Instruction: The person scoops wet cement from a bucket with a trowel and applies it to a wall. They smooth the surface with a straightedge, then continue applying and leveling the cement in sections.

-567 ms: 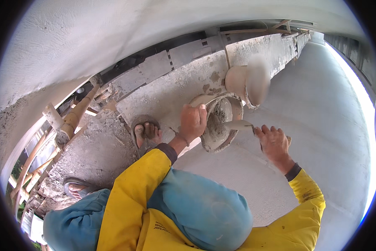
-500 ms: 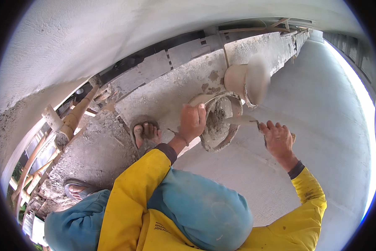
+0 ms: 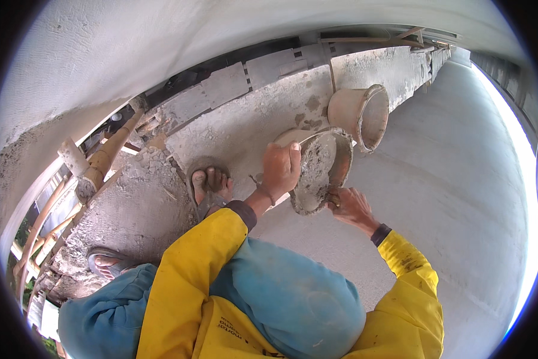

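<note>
A mortar-crusted bucket is tilted in front of me, with wet grey mortar inside. My left hand is closed over its near-left rim. At the lower right of the bucket's mouth, my right hand is closed around the handle of a trowel. The trowel's blade is hidden from sight, down at the mortar. Both arms wear yellow sleeves with dark cuffs.
A second pale bucket lies tipped just beyond, on a rough concrete ledge. My sandalled feet are on the ledge at left. Bamboo poles stand at far left. A smooth grey surface spreads below right.
My right hand has moved left and in to the bucket's rim, and the trowel blade has gone out of sight. My left hand still grips the rim.
</note>
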A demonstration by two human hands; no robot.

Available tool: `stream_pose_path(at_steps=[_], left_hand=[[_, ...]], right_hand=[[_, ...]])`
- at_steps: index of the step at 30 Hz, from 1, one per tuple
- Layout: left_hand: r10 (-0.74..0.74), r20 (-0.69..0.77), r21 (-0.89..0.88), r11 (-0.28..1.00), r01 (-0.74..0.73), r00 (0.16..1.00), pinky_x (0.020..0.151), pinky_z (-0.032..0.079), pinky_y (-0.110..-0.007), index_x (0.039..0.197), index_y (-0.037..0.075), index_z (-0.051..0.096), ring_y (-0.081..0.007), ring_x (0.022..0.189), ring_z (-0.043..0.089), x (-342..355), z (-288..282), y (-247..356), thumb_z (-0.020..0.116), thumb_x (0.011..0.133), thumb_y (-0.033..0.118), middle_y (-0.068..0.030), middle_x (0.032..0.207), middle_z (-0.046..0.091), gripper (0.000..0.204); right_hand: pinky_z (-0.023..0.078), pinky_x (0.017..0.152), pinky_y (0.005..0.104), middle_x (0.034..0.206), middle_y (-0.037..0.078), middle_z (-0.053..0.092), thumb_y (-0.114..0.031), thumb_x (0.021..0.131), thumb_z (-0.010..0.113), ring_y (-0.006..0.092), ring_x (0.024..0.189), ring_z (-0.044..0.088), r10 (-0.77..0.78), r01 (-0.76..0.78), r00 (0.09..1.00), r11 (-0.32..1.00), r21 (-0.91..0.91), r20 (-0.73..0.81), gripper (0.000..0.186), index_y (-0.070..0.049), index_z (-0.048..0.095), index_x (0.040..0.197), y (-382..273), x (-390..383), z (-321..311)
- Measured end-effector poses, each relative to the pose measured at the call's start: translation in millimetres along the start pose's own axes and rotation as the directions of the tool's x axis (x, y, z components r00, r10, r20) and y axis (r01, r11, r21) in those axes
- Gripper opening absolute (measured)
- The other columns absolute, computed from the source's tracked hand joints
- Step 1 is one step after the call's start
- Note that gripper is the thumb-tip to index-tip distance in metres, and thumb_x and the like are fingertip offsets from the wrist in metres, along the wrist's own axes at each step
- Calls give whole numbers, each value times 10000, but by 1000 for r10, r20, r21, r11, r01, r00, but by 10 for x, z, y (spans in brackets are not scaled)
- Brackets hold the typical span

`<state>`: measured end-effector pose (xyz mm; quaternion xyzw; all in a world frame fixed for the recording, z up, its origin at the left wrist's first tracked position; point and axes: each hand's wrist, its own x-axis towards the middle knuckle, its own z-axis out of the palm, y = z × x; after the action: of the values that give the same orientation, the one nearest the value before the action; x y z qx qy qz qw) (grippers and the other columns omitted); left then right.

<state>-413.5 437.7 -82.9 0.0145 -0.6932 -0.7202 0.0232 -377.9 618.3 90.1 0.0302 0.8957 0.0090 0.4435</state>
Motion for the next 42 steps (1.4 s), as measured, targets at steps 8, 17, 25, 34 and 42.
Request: stream_pose_path(at_steps=[8,17,25,34,42], left_hand=[[25,-11,66,998,-25,1000,708,372,-453,758,63,563,-385,611,487,36,-23,42,395,1047,185,-160,611,512,356],[7,59,30,1000,-9,998,717,371,-449,712,74,522,-390,589,477,56,-64,40,384,1043,183,-160,577,495,375],[31,20,88,996,-32,999,706,381,-469,664,66,536,-395,582,471,78,-51,-23,391,1036,197,-178,567,503,420],[38,85,74,996,-44,996,718,389,-458,716,84,558,-390,585,509,81,-79,19,375,1043,202,-159,588,539,393],[-119,238,132,987,89,964,734,384,-465,695,60,549,-406,601,518,128,-120,27,399,1031,188,-189,599,558,390]], right_hand=[[391,423,220,697,-25,520,-290,954,682,46,548,482,114,-449,894,232,863,434,265,-28,644,975,-67,-133,190],[528,623,319,819,53,675,-196,846,727,172,675,654,72,-174,934,946,-273,-349,281,-80,662,1094,52,-613,-772],[560,682,356,984,53,656,-161,897,610,216,847,679,-86,-147,955,697,-702,-285,348,-72,594,1234,-415,13,91],[531,751,409,1117,47,662,-148,887,616,260,938,679,55,-376,898,613,-695,-437,348,-114,625,1234,211,-414,-666],[546,739,405,1128,65,651,-132,863,638,240,909,677,-162,-75,948,721,-689,-273,359,-81,596,1216,-288,53,-3]])
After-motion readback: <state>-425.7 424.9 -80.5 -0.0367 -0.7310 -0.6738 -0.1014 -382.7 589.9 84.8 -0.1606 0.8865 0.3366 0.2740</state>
